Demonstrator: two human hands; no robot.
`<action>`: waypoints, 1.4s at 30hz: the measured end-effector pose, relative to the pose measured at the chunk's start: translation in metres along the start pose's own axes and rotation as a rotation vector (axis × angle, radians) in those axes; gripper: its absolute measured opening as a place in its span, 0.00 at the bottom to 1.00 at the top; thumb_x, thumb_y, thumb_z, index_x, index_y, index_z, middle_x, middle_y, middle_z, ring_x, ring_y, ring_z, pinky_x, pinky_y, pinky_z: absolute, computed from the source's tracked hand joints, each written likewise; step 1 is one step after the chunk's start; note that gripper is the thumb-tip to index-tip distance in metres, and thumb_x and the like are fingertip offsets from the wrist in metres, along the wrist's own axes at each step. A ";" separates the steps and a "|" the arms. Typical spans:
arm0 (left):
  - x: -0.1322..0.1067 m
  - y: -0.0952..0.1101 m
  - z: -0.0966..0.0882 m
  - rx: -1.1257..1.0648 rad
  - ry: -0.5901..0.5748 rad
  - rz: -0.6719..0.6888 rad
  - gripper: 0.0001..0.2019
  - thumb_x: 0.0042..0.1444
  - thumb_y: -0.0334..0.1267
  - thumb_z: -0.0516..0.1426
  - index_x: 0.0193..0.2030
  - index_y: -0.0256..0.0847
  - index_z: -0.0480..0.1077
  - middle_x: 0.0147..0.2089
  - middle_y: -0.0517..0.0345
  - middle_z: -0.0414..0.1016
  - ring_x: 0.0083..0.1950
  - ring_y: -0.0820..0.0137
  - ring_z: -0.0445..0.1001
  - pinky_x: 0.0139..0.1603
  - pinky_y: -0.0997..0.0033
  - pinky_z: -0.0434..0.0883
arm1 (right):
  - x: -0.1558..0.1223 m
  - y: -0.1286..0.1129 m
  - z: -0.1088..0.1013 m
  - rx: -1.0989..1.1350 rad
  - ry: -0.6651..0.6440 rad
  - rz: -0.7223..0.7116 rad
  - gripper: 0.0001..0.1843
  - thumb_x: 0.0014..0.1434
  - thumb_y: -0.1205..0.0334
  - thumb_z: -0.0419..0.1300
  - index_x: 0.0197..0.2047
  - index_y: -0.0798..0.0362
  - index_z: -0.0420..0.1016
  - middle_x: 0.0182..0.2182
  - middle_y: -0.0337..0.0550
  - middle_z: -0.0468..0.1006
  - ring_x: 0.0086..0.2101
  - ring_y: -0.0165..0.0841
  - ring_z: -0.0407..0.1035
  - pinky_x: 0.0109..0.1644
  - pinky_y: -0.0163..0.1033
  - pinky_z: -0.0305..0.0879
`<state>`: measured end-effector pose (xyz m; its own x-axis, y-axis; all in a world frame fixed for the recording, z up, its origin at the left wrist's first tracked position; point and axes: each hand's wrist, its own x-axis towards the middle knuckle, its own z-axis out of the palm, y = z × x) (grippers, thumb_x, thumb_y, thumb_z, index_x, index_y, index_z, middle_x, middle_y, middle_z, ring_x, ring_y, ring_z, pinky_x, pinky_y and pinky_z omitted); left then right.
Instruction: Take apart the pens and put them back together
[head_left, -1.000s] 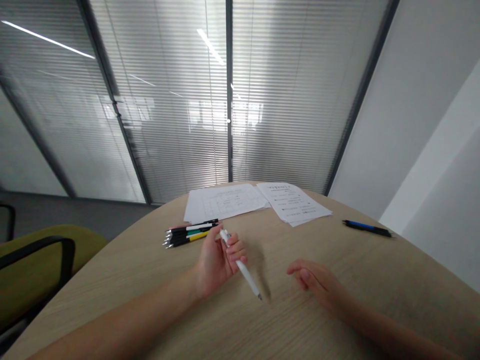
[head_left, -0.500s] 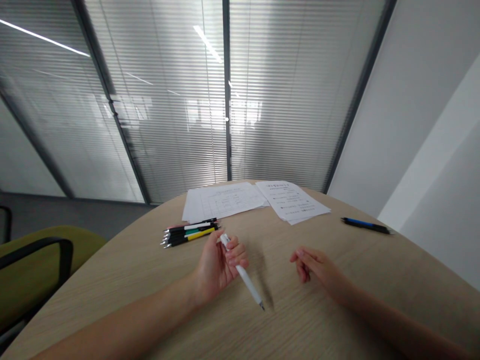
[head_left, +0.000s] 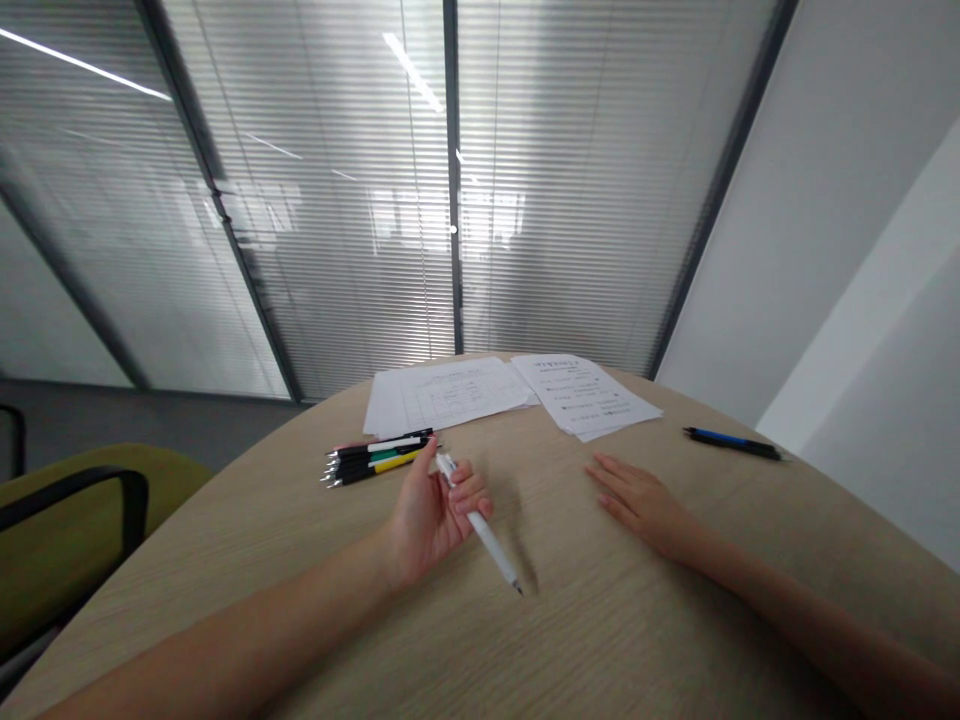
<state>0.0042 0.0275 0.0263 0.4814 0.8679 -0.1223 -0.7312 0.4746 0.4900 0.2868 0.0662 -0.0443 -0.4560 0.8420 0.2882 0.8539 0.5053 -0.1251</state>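
Note:
My left hand (head_left: 442, 510) is closed round a white pen (head_left: 491, 546), palm turned up and thumb lifted off the barrel. The pen slants down to the right, its dark tip just above the tabletop. Just beyond that hand lies a pile of several pens (head_left: 375, 460) with black, white, green and yellow parts. On the right, my right hand (head_left: 641, 505) rests palm down on the wooden table (head_left: 570, 630), fingers stretched out and holding nothing.
Two groups of printed sheets lie at the far edge: a form with a table (head_left: 450, 392) and a text page (head_left: 589, 395). A blue and black pen (head_left: 731, 443) is near the right edge. A green chair (head_left: 112, 500) stands at the left, before blinds.
My right hand has opened from a loose curl and flattened onto the table. My left thumb has lifted away from the white pen, which stays in the fingers.

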 end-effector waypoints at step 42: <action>-0.020 -0.038 0.018 0.273 0.005 0.051 0.08 0.41 0.23 0.56 0.28 0.38 0.65 0.42 0.54 0.73 0.52 0.70 0.65 0.54 0.74 0.56 | -0.021 -0.093 -0.039 0.832 -0.367 -0.009 0.13 0.54 0.55 0.50 0.23 0.53 0.66 0.20 0.37 0.70 0.23 0.29 0.64 0.27 0.33 0.58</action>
<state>0.0309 -0.0104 0.0261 0.4446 0.8906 -0.0952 -0.5971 0.3740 0.7097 0.2266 -0.0057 -0.0017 -0.6348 0.7726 -0.0101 0.4581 0.3659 -0.8101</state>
